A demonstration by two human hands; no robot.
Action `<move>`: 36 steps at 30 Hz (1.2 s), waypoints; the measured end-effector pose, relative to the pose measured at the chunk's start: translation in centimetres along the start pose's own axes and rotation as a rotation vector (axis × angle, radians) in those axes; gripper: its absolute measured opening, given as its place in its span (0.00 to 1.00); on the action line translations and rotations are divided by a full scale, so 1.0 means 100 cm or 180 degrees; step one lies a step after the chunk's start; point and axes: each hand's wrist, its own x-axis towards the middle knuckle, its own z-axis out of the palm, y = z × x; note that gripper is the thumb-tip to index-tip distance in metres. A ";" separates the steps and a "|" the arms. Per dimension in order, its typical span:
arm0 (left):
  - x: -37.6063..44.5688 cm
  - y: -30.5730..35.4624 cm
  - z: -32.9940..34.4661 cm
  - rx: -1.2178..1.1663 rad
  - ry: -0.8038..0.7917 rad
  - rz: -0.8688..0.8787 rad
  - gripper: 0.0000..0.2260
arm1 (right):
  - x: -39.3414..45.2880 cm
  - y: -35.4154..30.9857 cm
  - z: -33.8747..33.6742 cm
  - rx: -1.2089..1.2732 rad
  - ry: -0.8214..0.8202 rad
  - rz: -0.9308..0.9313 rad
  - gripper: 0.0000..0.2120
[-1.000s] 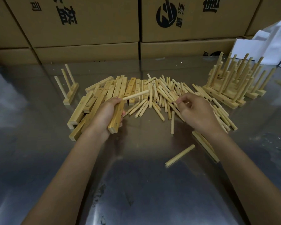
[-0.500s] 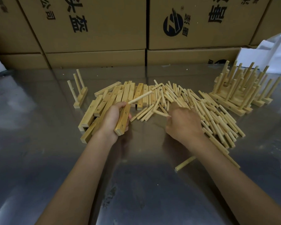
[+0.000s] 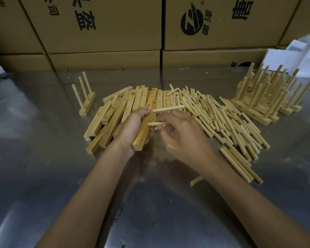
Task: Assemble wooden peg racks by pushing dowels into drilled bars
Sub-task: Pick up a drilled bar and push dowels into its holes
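A shiny metal tabletop [image 3: 43, 176] carries the parts; a heap of drilled bars [image 3: 111, 113] lies just left of the left hand [image 3: 131, 127]; loose dowels [image 3: 222, 119] spread right of the right hand [image 3: 184, 138]; finished racks [image 3: 263, 101] stand farther right; one three-peg rack [image 3: 85, 97] stands far left; cardboard boxes [image 3: 106, 33] line the back.
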 end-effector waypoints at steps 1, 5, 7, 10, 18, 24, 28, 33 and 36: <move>0.000 -0.001 0.001 0.0039 0.0032 0.0047 0.15 | 0.000 0.002 0.000 0.0021 -0.0011 -0.0029 0.08; -0.001 -0.002 0.006 0.0085 0.0074 0.0228 0.12 | 0.002 0.010 -0.002 0.0256 -0.0085 -0.0094 0.08; -0.001 -0.002 0.009 0.0162 0.0066 0.0329 0.12 | 0.003 0.014 -0.004 0.0371 -0.0115 -0.0052 0.08; -0.001 -0.003 0.012 0.0259 0.0054 0.0415 0.12 | 0.004 0.018 -0.006 0.0362 -0.0176 0.0068 0.08; -0.003 -0.001 0.011 0.0761 -0.0107 0.0323 0.15 | 0.005 0.019 -0.012 -0.0045 -0.0168 0.0105 0.06; 0.003 0.004 -0.006 0.0723 0.0287 0.0428 0.19 | 0.008 0.020 -0.012 0.0353 0.0322 0.0486 0.10; 0.010 0.011 -0.028 0.0007 0.0459 0.0259 0.16 | 0.009 0.034 -0.007 0.0288 0.0483 0.0905 0.10; 0.010 0.014 -0.036 -0.0350 0.0267 0.0098 0.10 | 0.016 0.040 0.012 -0.0184 -0.0454 0.0756 0.15; 0.010 0.013 -0.037 -0.0345 0.0269 0.0045 0.09 | 0.026 0.033 0.021 -0.0316 -0.1047 0.0584 0.13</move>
